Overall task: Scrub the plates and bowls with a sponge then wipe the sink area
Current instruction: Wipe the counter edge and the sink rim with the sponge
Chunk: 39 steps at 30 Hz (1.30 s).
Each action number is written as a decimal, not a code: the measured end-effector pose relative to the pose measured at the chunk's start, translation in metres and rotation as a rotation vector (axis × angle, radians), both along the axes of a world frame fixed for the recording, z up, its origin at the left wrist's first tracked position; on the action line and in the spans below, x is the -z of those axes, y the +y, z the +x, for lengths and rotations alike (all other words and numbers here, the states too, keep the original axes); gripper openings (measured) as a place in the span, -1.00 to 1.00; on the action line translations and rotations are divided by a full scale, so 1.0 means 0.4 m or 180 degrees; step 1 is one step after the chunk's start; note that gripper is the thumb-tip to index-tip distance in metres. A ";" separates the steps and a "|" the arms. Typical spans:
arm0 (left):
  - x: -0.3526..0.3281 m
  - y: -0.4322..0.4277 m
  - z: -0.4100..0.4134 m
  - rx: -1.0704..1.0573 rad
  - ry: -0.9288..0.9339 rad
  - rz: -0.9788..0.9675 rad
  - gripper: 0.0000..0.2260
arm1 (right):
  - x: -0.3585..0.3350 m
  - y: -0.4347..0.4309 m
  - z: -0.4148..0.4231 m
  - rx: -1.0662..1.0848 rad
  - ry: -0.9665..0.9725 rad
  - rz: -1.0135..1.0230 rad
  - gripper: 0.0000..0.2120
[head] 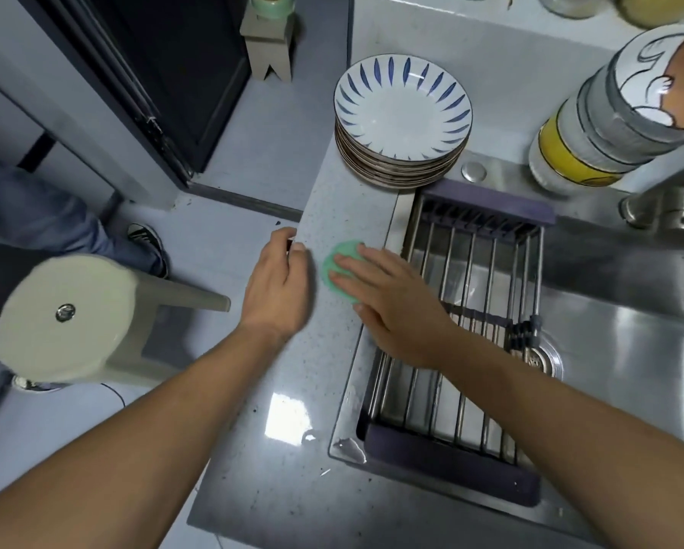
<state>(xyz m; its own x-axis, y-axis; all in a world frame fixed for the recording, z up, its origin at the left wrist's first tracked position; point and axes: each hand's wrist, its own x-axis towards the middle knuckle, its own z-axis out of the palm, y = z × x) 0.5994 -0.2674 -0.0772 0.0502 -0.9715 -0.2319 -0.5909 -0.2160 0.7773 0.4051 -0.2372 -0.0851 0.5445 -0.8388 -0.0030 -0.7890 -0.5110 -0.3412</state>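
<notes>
A round green sponge (338, 267) lies on the speckled grey counter (292, 390) just left of the sink. My right hand (395, 307) lies flat on the sponge with straight fingers pressing it down. My left hand (278, 281) is at the counter's left edge, its fingers curled over that edge. A stack of several white plates with blue leaf marks (403, 112) stands at the back of the counter. At the back right is a stack of bowls (609, 116).
A metal drying rack (471, 322) spans the left part of the steel sink (629, 350); the drain (538, 358) shows beside it. The faucet base (657, 208) is at the right. A beige stool (70, 318) and a person's leg stand on the floor at left.
</notes>
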 end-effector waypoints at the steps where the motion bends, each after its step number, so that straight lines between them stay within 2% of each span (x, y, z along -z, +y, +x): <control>1: -0.001 0.002 0.000 -0.0003 -0.0014 0.0008 -0.71 | -0.001 0.025 -0.012 -0.0132 -0.0079 0.0051 -0.52; 5: -0.003 0.004 0.004 0.0005 0.0042 0.0038 -0.72 | -0.005 0.048 -0.037 -0.0326 -0.0033 0.0115 -0.50; 9: -0.002 0.002 0.002 0.0007 0.0098 0.0067 -0.72 | -0.014 -0.089 0.031 0.0506 0.0278 0.0010 -0.48; 12: 0.001 0.002 0.009 -0.0016 0.0232 0.0022 -0.72 | -0.010 -0.128 0.108 0.0831 0.0230 0.0011 -0.47; 16: -0.011 0.005 0.018 -0.0011 0.0392 0.0063 -0.69 | 0.000 -0.006 0.108 0.0176 0.0405 -0.0077 -0.51; 17: -0.015 0.006 0.018 -0.0012 0.0418 0.0088 -0.68 | -0.003 0.008 0.091 0.0191 0.0434 -0.0064 -0.53; 22: -0.019 0.002 0.023 -0.0067 0.0712 0.0246 -0.62 | -0.029 -0.102 0.092 0.1212 0.0857 -0.0070 -0.44; 26: -0.011 -0.007 0.026 -0.0124 0.0948 0.0241 -0.61 | -0.025 -0.168 0.136 0.1066 0.1004 -0.0065 -0.41; 28: -0.011 -0.008 0.029 -0.0122 0.0981 0.0184 -0.57 | -0.017 -0.177 0.139 0.1089 0.0902 -0.0054 -0.40; 29: -0.010 -0.008 0.030 -0.0131 0.1026 0.0158 -0.61 | -0.016 -0.172 0.139 0.1098 0.0801 -0.0056 -0.39; 31: -0.010 -0.009 0.034 -0.0125 0.1118 0.0111 -0.70 | -0.017 -0.138 0.136 0.0995 0.0659 -0.0027 -0.39; 35: -0.015 -0.012 0.034 -0.0147 0.1317 0.0164 -0.68 | -0.024 -0.025 0.104 0.0545 0.0798 0.0158 -0.36; 39: -0.008 -0.016 0.035 -0.0056 0.1314 0.0120 -0.66 | -0.016 -0.071 0.090 0.0850 0.0794 0.0106 -0.44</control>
